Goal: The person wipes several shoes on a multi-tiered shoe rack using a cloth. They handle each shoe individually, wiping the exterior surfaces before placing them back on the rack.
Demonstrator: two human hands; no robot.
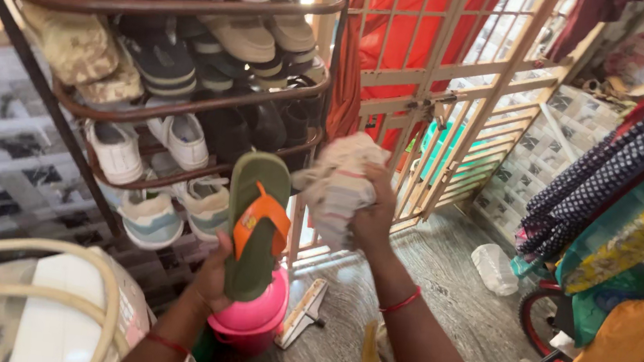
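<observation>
My left hand [212, 279] holds a green flip-flop [255, 226] with orange straps upright by its heel, sole side facing me. My right hand [372, 213] grips a crumpled striped cloth [340, 183] just to the right of the flip-flop, close to its upper edge. Both hands are raised in front of a metal shoe rack [187, 105]. A pink bucket [255, 320] sits on the floor directly below the flip-flop.
The shoe rack holds white sneakers [148, 148], dark sandals and slippers. A beige metal gate [456, 99] stands behind, red cloth beyond it. A small scraper [303, 313] lies on the grey floor. Hanging clothes and a red wheeled toy [551, 337] crowd the right.
</observation>
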